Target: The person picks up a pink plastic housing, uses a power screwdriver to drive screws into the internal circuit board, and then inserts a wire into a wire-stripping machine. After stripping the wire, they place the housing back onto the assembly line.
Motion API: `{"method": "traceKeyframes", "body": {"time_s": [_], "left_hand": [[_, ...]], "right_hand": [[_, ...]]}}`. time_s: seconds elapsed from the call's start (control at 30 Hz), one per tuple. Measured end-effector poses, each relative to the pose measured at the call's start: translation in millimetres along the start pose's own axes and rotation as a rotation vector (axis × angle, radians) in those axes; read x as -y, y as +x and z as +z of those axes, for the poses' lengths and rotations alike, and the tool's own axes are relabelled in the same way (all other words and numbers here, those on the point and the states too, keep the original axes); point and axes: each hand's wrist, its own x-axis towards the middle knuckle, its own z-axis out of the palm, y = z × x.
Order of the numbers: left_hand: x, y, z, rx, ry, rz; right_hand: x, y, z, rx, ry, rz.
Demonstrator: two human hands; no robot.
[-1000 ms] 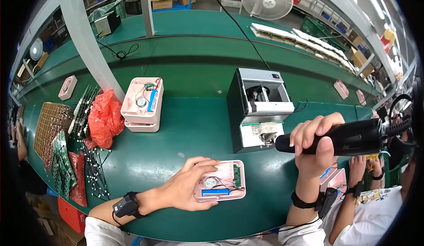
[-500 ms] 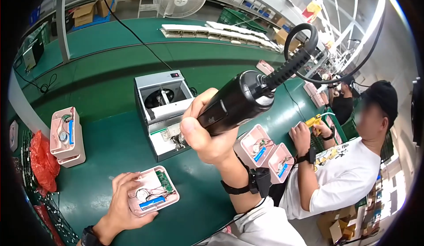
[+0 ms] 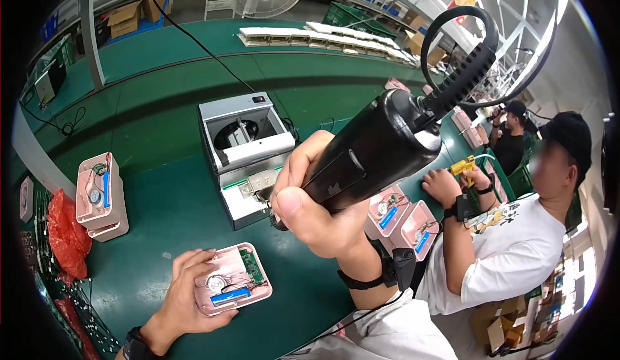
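My right hand (image 3: 323, 211) is wrapped around a thick black corded electric screwdriver (image 3: 374, 150), held up with its cable end toward the upper right. Its lower end, mostly hidden by my fingers, is close to the front of a grey and black screw feeder (image 3: 242, 156). On the green bench, my left hand (image 3: 187, 292) grips the left side of an open pink plastic housing (image 3: 261, 289). Inside the housing show a green circuit board (image 3: 250, 266), a blue battery (image 3: 230, 296), thin wires and a round white part (image 3: 216, 284).
Stacked pink housings (image 3: 102, 198) and a red plastic bag (image 3: 68, 237) stand at the left. More open housings (image 3: 416, 227) lie right of my right arm. A co-worker (image 3: 516, 231) there holds a yellow glue gun (image 3: 462, 166). The screwdriver's cable (image 3: 491, 30) loops overhead.
My right hand and the screwdriver have moved right, away from the screw feeder's front. My left hand and its housing have shifted slightly right. The view has also turned a little.
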Motion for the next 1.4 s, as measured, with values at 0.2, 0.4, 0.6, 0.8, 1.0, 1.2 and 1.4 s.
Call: {"method": "traceKeyframes", "body": {"time_s": [0.2, 0.4, 0.6, 0.8, 1.0, 1.2, 1.4], "left_hand": [[1.3, 6.7, 5.4, 0.056, -0.049, -0.009], [-4.4, 1.5, -0.6, 0.061, -0.051, -0.053], [-1.7, -1.8, -1.9, 0.076, -0.046, -0.047], [-0.6, -1.3, -0.7, 0.062, -0.040, -0.036], [-2.1, 0.1, 1.3, 0.062, -0.041, -0.032], [-0.2, -0.8, 0.8, 0.050, -0.032, -0.028], [-2.6, -0.1, 0.4, 0.057, -0.024, -0.048]], "right_hand": [[-0.8, -23.2, 3.3, -0.042, 0.069, 0.099], [-3.1, -35.5, 22.5, -0.064, 0.161, 0.209], [-4.7, -33.3, 31.3, -0.044, 0.123, 0.206], [-1.5, -20.4, 22.5, -0.034, 0.065, 0.032], [-10.4, 4.4, -4.9, -0.113, -0.002, -0.120], [-23.1, 9.9, -10.6, -0.031, 0.035, -0.087], [-2.0, -9.2, 10.8, -0.038, 0.083, 0.068]]}}
